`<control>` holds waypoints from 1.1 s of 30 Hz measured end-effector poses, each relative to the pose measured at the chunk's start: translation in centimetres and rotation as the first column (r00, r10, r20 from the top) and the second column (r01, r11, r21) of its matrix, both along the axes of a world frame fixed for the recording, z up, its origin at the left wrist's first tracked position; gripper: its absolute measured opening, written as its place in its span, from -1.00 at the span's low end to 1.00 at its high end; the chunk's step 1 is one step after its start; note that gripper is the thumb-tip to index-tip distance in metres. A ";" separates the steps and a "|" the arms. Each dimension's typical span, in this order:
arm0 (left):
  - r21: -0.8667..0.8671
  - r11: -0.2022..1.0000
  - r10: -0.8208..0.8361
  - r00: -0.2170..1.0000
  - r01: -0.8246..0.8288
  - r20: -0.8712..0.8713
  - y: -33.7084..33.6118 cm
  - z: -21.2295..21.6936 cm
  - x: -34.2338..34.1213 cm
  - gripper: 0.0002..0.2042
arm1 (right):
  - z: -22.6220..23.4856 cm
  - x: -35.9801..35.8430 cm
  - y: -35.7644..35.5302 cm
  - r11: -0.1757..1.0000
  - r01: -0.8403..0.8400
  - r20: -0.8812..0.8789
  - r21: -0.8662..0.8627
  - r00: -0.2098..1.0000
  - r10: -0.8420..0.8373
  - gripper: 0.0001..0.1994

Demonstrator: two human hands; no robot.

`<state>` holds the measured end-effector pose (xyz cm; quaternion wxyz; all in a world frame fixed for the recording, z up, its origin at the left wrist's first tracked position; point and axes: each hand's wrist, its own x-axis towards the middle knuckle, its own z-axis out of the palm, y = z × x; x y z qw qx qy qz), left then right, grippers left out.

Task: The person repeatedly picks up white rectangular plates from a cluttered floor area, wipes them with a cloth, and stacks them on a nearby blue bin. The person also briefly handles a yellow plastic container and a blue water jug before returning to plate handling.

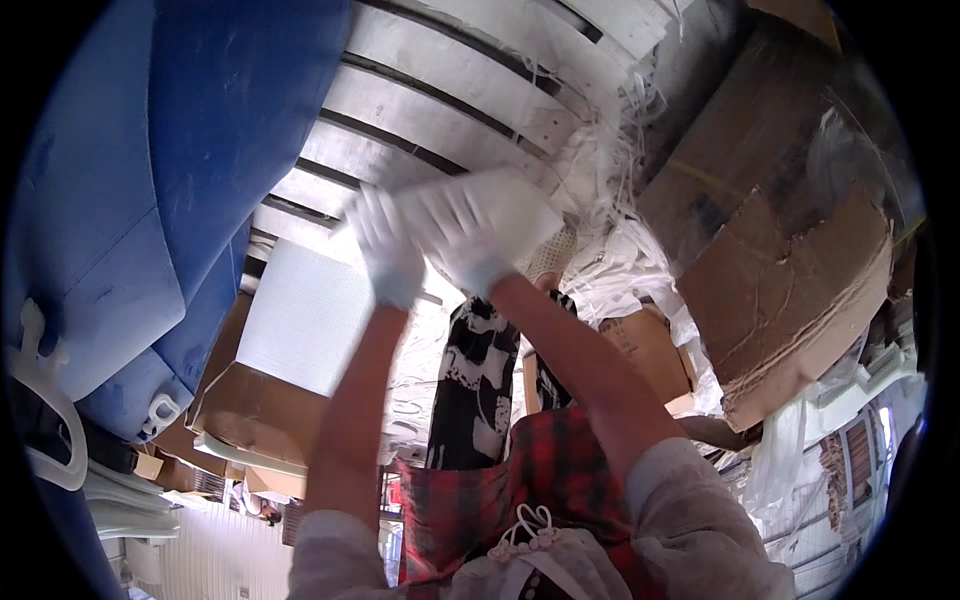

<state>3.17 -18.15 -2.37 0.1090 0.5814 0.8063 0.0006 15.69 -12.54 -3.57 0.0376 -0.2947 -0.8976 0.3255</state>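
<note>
A: Where do we have the white sheet [525, 205]?

B: In the middle, just under and to the right of our hands, in front of the pale slats [430, 95]. It is blurred, so we cannot tell whether it touches them.

A: And our right hand [465, 235]?

B: Gloved in white, its fingers stretched out across the sheet. We cannot tell whether it is grasping it; the thumb is unclear.

A: Our left hand [383, 245]?

B: Also gloved, fingers straight, beside the right one at the sheet's left end. Blur hides whether it has hold of anything.

A: What do we have around us?

B: On the near left, a pale panel [305, 315] stands in a cardboard box [265, 405]. Farther left are big blue panels [240, 110]. To the right, white scraps [630, 245] lie heaped, with torn cardboard [790, 305] beyond them.
</note>
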 end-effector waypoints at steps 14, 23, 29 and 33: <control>-0.254 0.966 0.089 0.855 0.051 0.510 2.6 -0.7 -5.7 -0.37 | 1.1 -5.5 9.9 0.817 -0.205 0.191 -0.539 0.915 0.356 -0.57; -0.256 0.962 -0.098 0.995 0.099 0.020 -1.0 -0.2 0.1 -0.36 | 2.5 1.7 -1.1 0.981 0.088 0.151 -0.170 0.987 -0.062 -0.48; -0.471 0.871 -0.056 0.980 0.142 0.192 9.7 -0.9 -8.8 -0.39 | 2.1 -8.1 14.4 0.946 0.126 0.145 -0.297 0.986 -0.086 -0.65; -0.618 0.777 0.046 0.967 0.122 0.249 2.6 -4.3 -10.6 -0.56 | 0.4 -11.9 14.2 0.818 -0.189 0.342 -0.543 0.841 0.420 -0.68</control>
